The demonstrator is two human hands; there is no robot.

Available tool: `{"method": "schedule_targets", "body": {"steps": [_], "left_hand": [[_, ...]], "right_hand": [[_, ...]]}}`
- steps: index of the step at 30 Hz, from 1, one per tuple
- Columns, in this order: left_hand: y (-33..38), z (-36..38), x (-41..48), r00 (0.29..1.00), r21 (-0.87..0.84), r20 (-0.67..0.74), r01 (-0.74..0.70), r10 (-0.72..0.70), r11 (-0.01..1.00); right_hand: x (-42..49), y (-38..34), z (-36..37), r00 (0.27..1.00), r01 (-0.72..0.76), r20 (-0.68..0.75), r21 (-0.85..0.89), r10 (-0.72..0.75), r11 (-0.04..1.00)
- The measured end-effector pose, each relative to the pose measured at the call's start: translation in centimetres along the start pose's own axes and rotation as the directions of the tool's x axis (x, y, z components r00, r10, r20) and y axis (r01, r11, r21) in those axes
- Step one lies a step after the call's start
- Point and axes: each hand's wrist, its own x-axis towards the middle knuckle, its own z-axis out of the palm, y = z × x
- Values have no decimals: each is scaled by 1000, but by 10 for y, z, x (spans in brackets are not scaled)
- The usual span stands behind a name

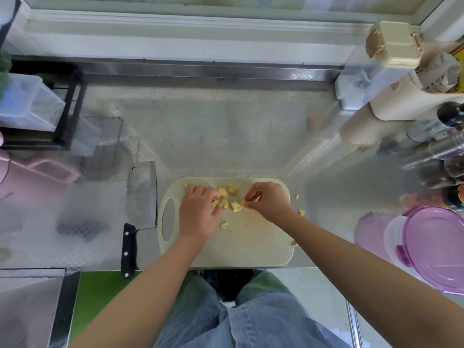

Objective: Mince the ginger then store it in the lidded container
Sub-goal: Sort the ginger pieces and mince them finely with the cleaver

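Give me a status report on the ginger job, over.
Left grip curled over ginger chunks on cutting board; right grip pinching one. Ginger coarse, not minced. Cleaver idle left of board; lidded container at right, lid on. Stray bits off board.

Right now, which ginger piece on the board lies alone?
The curled ginger piece just beside the left hand, nearer the person; the others lie bunched farther away.
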Motion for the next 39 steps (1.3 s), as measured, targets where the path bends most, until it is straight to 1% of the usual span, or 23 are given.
{"method": "schedule_targets", "body": {"steps": [8, 13, 20, 25, 29, 32, 35, 37, 39], "left_hand": [[-5, -6, -1, 1000, -14, -14, -7, 7, 1000], [-6, -6, -3, 998, -20, -12, -68, 68, 997], [-8, -4, -10, 994, -36, 32, -100, 102, 994], [-8, -2, -14, 992, -42, 42, -118, 119, 992], [-9, 2, -22, 978, -57, 91, -185, 190, 981], [-10, 7, -28, 967, -13, 138, -215, 215, 977], [-8, 9, -30, 964, 33, 147, -227, 220, 973], [-5, 9, -31, 961, 41, 144, -244, 236, 969], [-4, 8, -31, 964, 26, 145, -227, 221, 974]], "right_hand": [[0, 1, 3, 999, 29, -17, -86, -30, 996], [0, 1, 5, 996, 73, -49, -114, -79, 991], [-4, 5, 6, 985, 139, -84, -136, -151, 981], [-7, 6, 9, 983, 153, -82, -153, -166, 976], [-11, 7, 8, 977, 167, -106, -161, -185, 973], [-12, 9, 8, 965, 207, -128, -172, -230, 963], [-14, 10, 9, 953, 249, -131, -168, -272, 954], [-16, 11, 11, 947, 275, -124, -169, -297, 947], [-16, 11, 12, 942, 287, -126, -170, -310, 943]]}}
